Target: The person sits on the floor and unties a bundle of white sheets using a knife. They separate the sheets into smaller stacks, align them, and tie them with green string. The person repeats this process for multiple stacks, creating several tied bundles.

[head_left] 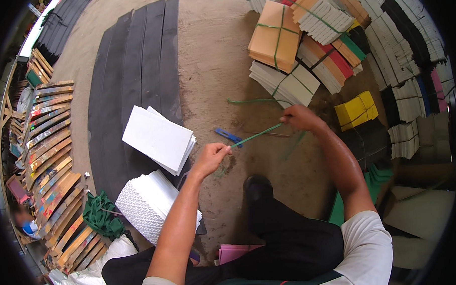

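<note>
A thin green strap (255, 137) is stretched between my two hands above the floor. My left hand (212, 159) pinches its lower end, fingers closed. Higher and to the right, my right hand (298, 118) is closed on its other end. On the floor just beyond the strap lies a blue box cutter (229, 137). Left of my left hand, a stack of white sheets (157, 137) rests on black mats. A thicker fanned stack of white textured sheets (152, 203) lies beside my left forearm. Another green strap (254, 100) trails near the tied bundles.
Long black mats (140, 60) cover the floor at left, beside a row of paint-marked wooden pieces (56, 173). Tied tan sheets (272, 38) and a yellow bundle (356, 110) stand at right. Green cloth (101, 215) lies at lower left. My shoe (258, 186) is below the strap.
</note>
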Motion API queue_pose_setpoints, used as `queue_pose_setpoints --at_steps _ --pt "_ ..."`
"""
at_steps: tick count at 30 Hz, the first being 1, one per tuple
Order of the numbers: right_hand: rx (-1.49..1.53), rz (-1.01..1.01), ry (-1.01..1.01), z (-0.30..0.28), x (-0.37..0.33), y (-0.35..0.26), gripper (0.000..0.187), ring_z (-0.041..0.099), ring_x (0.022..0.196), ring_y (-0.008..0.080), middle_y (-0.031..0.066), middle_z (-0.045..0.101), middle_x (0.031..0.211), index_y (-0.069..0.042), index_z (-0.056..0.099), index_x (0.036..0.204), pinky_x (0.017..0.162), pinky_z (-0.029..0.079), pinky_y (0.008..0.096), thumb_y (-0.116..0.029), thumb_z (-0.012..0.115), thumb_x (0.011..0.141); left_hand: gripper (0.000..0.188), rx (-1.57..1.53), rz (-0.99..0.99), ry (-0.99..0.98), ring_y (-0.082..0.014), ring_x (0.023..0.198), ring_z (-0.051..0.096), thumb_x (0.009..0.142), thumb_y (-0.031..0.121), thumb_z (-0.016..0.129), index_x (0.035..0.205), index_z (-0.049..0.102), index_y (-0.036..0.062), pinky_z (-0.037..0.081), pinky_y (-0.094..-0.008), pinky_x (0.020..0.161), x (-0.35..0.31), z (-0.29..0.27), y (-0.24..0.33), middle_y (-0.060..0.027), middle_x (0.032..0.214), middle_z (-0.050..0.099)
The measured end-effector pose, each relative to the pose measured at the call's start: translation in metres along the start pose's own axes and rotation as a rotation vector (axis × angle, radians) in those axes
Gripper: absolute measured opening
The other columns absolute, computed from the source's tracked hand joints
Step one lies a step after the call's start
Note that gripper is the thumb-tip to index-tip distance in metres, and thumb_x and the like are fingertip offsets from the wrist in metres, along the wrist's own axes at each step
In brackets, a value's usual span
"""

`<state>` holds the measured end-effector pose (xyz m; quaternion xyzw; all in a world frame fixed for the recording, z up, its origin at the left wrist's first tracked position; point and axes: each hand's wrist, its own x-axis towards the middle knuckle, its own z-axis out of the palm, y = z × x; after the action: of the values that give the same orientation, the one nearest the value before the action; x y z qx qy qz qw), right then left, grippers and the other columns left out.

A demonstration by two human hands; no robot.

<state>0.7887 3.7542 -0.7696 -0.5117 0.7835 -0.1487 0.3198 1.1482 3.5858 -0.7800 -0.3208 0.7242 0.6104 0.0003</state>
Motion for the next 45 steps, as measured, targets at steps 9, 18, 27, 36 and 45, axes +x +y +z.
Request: queue_pose_setpoints --at_steps 9,18,27,36,45 --pt "-0.532 0.278 0.03 -0.002 -0.018 0.044 0.025 0.07 0.1 0.0394 0.017 0.075 0.102 -0.007 0.076 0.097 0.091 0.055 0.0505 -0.031 0.073 0.093 0.036 0.135 -0.036 0.013 -0.0158 0.075 0.065 0.102 0.034 0.067 0.099 0.079 0.0006 0.051 -0.034 0.072 -0.002 -0.029 -0.003 -0.0082 0.083 0.075" --pt "0.336 -0.293 -0.043 0.097 -0.024 -0.132 0.053 0.068 0.107 0.0407 0.0209 0.071 0.113 -0.007 0.06 0.13 0.09 0.052 0.0492 -0.047 0.07 0.097 0.029 -0.066 0.052 -0.057 -0.0086 0.07 0.053 0.1 0.026 0.069 0.1 0.079 -0.0015 0.043 -0.0317 0.062 0.03 0.025 0.013 0.0014 0.071 0.058" --pt "0.095 -0.314 0.177 0.099 -0.029 -0.085 0.016 0.069 0.078 0.0368 0.0134 0.069 0.081 -0.015 0.068 0.095 0.066 0.051 0.0504 -0.03 0.073 0.094 0.031 -0.021 -0.024 -0.103 -0.0092 0.068 0.053 0.103 0.03 0.068 0.099 0.08 0.0012 0.043 -0.0309 0.064 0.011 0.0 0.0 0.0001 0.07 0.063" --pt "-0.197 -0.654 0.487 0.095 -0.024 -0.097 0.048 0.066 0.116 0.0341 0.014 0.073 0.115 -0.01 0.061 0.134 0.087 0.055 0.0468 -0.036 0.073 0.095 0.029 0.129 0.032 -0.035 -0.0116 0.064 0.054 0.098 0.028 0.069 0.096 0.079 0.0011 0.042 -0.0332 0.061 0.011 0.012 0.007 -0.0057 0.065 0.061" --pt "0.182 -0.39 0.151 0.142 -0.023 -0.096 0.035 0.071 0.094 0.0385 0.0155 0.073 0.109 -0.009 0.058 0.122 0.074 0.056 0.0499 -0.031 0.07 0.098 0.03 0.096 -0.011 -0.105 -0.0136 0.065 0.056 0.098 0.025 0.068 0.087 0.074 -0.0019 0.044 -0.0352 0.061 0.035 0.032 0.005 -0.0075 0.067 0.064"
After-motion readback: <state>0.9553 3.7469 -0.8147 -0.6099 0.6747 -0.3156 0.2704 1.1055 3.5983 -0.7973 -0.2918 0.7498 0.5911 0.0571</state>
